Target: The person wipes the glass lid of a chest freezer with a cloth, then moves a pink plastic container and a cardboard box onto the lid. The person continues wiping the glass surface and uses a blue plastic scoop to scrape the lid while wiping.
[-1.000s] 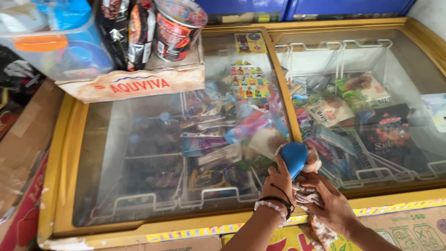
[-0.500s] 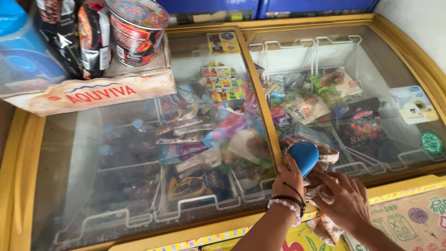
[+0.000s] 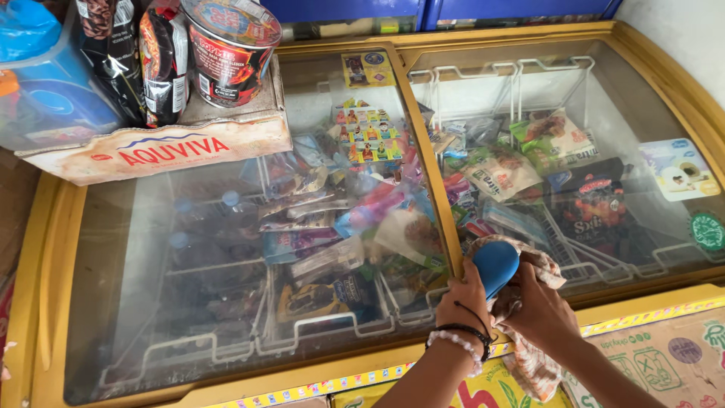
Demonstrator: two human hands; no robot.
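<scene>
A yellow-framed chest freezer with curved glass sliding lids fills the view, packed with frozen snack packets over white wire baskets. At its front edge the left hand — beaded bracelets at the wrist — grips a blue rounded object, while the right hand presses a patterned cloth against it. A cardboard box rests on the lid's far left corner, holding an instant noodle cup and dark packets.

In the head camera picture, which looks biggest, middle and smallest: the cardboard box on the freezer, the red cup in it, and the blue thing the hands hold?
1. cardboard box, biggest.
2. red cup.
3. blue thing, smallest; left hand and right hand hide part, so cup versus it is unsure.
</scene>
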